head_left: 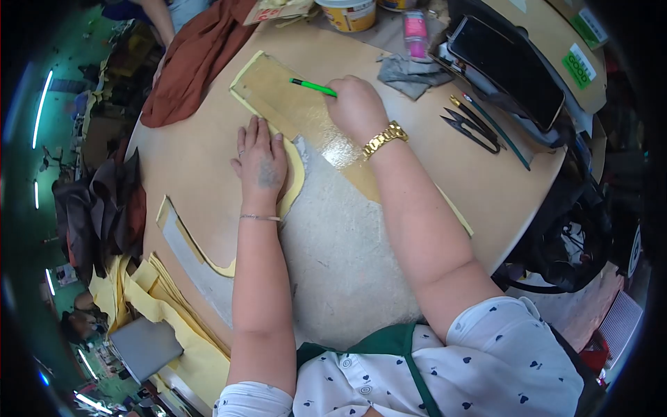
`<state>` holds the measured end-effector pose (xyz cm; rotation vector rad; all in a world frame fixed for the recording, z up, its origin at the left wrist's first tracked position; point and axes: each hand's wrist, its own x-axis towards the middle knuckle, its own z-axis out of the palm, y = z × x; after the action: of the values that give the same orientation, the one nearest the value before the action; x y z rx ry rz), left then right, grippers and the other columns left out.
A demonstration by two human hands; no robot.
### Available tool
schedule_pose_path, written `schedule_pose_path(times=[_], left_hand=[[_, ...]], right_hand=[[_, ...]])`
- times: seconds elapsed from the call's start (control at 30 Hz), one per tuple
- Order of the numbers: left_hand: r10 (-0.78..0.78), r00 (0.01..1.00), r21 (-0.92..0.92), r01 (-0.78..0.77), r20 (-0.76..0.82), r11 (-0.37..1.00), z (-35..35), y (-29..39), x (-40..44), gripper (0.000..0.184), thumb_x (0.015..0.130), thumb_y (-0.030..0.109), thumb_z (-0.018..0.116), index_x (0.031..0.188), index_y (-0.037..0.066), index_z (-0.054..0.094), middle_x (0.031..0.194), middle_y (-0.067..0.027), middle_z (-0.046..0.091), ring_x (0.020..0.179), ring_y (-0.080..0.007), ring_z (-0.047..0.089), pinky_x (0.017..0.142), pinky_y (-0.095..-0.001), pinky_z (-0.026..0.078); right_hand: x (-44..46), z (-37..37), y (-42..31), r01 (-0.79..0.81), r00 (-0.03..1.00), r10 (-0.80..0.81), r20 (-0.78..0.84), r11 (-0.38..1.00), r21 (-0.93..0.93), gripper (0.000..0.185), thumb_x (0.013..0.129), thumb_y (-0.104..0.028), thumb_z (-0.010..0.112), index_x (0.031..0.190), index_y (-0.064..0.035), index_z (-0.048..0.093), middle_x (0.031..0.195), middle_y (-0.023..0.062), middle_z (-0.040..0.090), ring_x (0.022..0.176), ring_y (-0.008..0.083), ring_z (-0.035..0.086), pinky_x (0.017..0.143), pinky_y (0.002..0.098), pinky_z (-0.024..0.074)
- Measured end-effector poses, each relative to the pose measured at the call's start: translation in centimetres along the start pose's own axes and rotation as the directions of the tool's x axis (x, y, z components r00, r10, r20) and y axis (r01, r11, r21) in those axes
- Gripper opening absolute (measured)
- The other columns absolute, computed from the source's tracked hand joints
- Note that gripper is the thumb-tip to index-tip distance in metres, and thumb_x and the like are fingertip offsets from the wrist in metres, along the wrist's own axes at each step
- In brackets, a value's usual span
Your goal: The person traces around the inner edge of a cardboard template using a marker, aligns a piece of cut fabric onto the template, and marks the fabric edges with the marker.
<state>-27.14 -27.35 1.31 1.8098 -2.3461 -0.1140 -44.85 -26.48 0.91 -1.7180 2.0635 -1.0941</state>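
My left hand (261, 158) lies flat with its fingers extended at the edge of a yellow-edged fabric piece. My right hand (356, 108) is closed round a bright green pen (314, 87), whose dark end points left. Below that hand is a shiny tan pattern sheet (281, 94), laid over the fabric and partly hidden by the right forearm. A large grey panel (333, 243) spreads between my forearms. Left of my left forearm lies a narrower grey strip (187, 254) with a yellow border.
Small black scissors (472, 128), a teal pencil (500, 132), a phone (507, 66) and a grey cloth (413, 75) lie on the right. Rust-brown fabric (198, 62), a tub (349, 15) and a pink bottle (415, 31) are at the back. Another person's arm (158, 21) shows top left.
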Motion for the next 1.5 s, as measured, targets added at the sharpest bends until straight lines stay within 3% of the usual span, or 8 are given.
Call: schedule_pose_path(times=[0.47,0.57,0.77,0.87,0.97,1.07,1.17,1.5], left_hand=[[0.338,0.905,-0.312,-0.410,-0.260,0.857,-3.1,3.2,-6.6,0.039,0.076,0.016,0.054,0.111,0.001,0.048,0.116,-0.0218,0.045,0.113,-0.0364,0.036,0.096,-0.0421,0.025],[0.426,0.904,-0.415,-0.370,0.048,0.832,-3.3,5.5,-11.3,0.039,0.072,0.016,0.058,0.108,0.004,0.050,0.114,-0.0134,0.046,0.113,-0.0294,0.038,0.093,-0.0410,0.029],[0.360,0.932,-0.436,-0.345,-0.051,0.831,-2.3,4.8,-11.8,0.040,0.073,0.020,0.056,0.110,0.005,0.048,0.120,-0.0109,0.041,0.117,-0.0264,0.034,0.094,-0.0445,0.026],[0.358,0.933,-0.473,-0.333,-0.039,0.816,-1.7,4.2,-12.0,0.043,0.075,0.024,0.051,0.113,0.005,0.045,0.123,-0.0113,0.039,0.118,-0.0255,0.031,0.096,-0.0457,0.023],[0.528,0.795,-0.486,-0.350,0.299,0.801,-1.3,3.3,-11.7,0.045,0.077,0.026,0.046,0.116,0.006,0.042,0.126,-0.0117,0.035,0.121,-0.0254,0.029,0.096,-0.0470,0.024],[0.345,0.931,-0.508,-0.354,-0.115,0.785,0.6,4.1,-12.0,0.045,0.078,0.027,0.040,0.117,0.005,0.042,0.128,-0.0124,0.035,0.122,-0.0262,0.028,0.096,-0.0481,0.024],[0.339,0.931,-0.463,-0.363,-0.138,0.809,1.1,4.4,-12.0,0.046,0.079,0.027,0.038,0.118,0.004,0.041,0.129,-0.0133,0.034,0.123,-0.0278,0.027,0.097,-0.0486,0.023],[0.276,0.929,-0.468,-0.363,-0.246,0.806,2.2,4.4,-12.8,0.047,0.079,0.029,0.038,0.119,0.005,0.040,0.130,-0.0134,0.032,0.125,-0.0282,0.024,0.098,-0.0484,0.018]], right_hand=[[-0.4,0.4,0.1,-0.011,1.000,0.010,-0.019,0.999,-0.044,0.013,0.071,-0.011,0.055,0.079,-0.0066,0.064,0.075,0.0155,0.056,0.075,0.0301,0.055,0.069,0.0373,0.0433],[-0.1,0.3,-0.2,-0.036,0.999,0.036,0.024,0.999,-0.018,0.015,0.071,-0.015,0.058,0.083,-0.0066,0.064,0.079,0.0163,0.056,0.077,0.0315,0.054,0.069,0.0377,0.0429],[0.0,0.5,-0.6,0.101,0.987,-0.094,-0.128,0.994,0.051,0.020,0.075,-0.020,0.056,0.087,-0.0048,0.062,0.079,0.0168,0.055,0.072,0.0254,0.054,0.066,0.0310,0.0428],[-1.5,0.6,-5.3,-0.173,0.982,0.082,0.168,0.737,0.653,0.025,0.080,-0.023,0.054,0.091,-0.0017,0.060,0.075,0.0101,0.055,0.068,0.0159,0.050,0.065,0.0278,0.0411],[-5.7,2.6,-12.1,-0.289,0.781,-0.078,0.620,0.834,0.470,0.028,0.084,-0.024,0.051,0.090,0.0020,0.058,0.074,0.0047,0.054,0.067,0.0095,0.047,0.063,0.0272,0.0406],[-9.5,5.6,-15.0,-0.060,0.522,-0.418,0.744,0.851,0.521,0.026,0.083,-0.023,0.053,0.086,0.0019,0.058,0.074,0.0049,0.056,0.065,0.0100,0.048,0.061,0.0267,0.0410],[-10.9,7.1,-17.8,-0.351,0.487,-0.319,0.813,0.781,0.516,0.021,0.081,-0.019,0.055,0.085,0.0011,0.057,0.070,0.0073,0.055,0.060,0.0125,0.050,0.058,0.0274,0.0416],[-12.1,7.7,-18.9,0.237,0.404,-0.607,0.684,0.792,0.563,0.008,0.074,-0.011,0.059,0.077,-0.0044,0.054,0.072,0.0109,0.056,0.066,0.0250,0.053,0.062,0.0318,0.0429]])
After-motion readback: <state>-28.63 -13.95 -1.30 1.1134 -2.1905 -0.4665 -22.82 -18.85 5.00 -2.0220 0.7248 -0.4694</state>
